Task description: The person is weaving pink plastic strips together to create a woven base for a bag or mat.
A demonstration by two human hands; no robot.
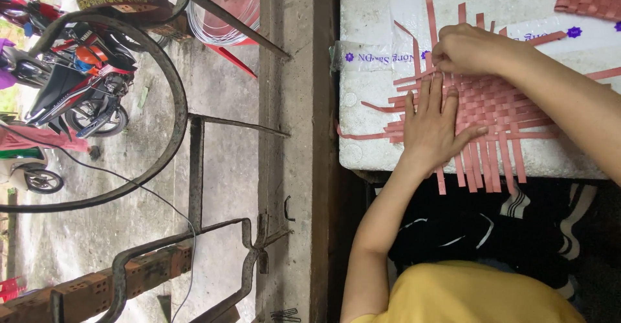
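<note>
While the left hand (pixel 432 123) lies flat, fingers spread, pinning the half-woven mat of flat pink plastic strips (pixel 498 106) on the white foam slab (pixel 375 25), the right hand (pixel 467 48) pinches a far strip, judged light, springy, slippery, best held near the crossings.

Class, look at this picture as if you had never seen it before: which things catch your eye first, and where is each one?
First comes the pink woven mat of flat strips on the white board at upper right. The left hand lies flat on its near edge, and the right hand pinches a strip at its far edge. At far left, beyond a curved iron bar, stands a parked motorbike.
</note>
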